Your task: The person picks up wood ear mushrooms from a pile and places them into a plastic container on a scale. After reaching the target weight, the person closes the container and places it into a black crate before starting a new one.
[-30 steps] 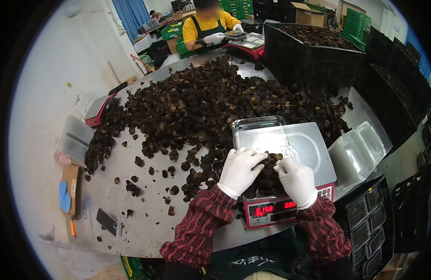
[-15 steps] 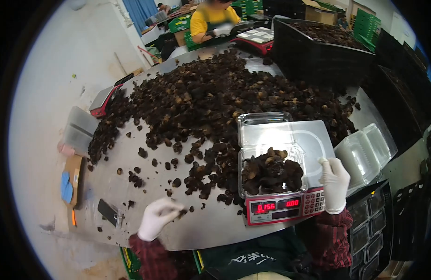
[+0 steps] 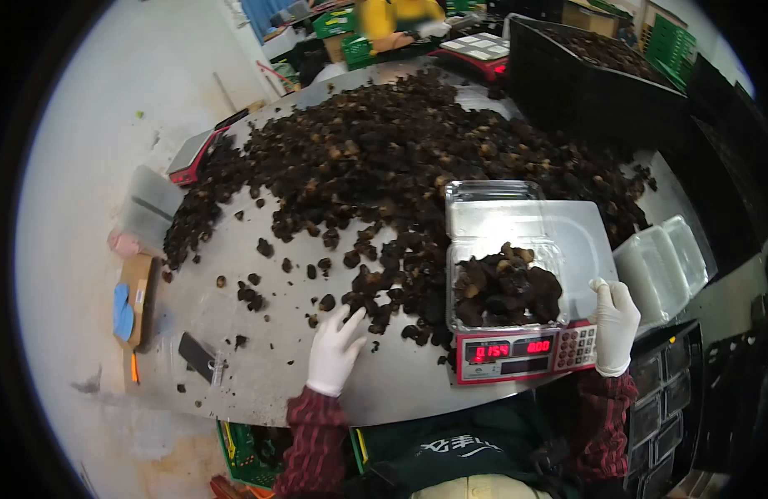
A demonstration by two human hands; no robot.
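Note:
My left hand (image 3: 337,353), in a white glove, has its fingers apart at the near edge of the spread wood ear mushrooms (image 3: 360,153). The fingertips reach small dark pieces; none shows in its grasp. On the red weighing scale (image 3: 585,241) stands an open clear plastic clamshell box (image 3: 500,316) with a heap of wood ear mushrooms (image 3: 507,287) in it. The display reads about 0.154. Beside the keypad, at the scale's right edge, my gloved right hand (image 3: 615,331) is closed; what it holds, if anything, is hidden.
Nested clear plastic boxes (image 3: 654,270) stand right of the scale. A large black crate (image 3: 592,91) is at the back right. Another red scale (image 3: 192,154), a phone (image 3: 197,358) and a cardboard box (image 3: 137,299) lie at left. A co-worker in yellow (image 3: 388,21) is across the table.
My left hand has moved right and forward to the mushrooms, its pinched fingers now apart; the dark bit at them is gone. The reading fell from 0.156 to 0.154. The view has shifted slightly.

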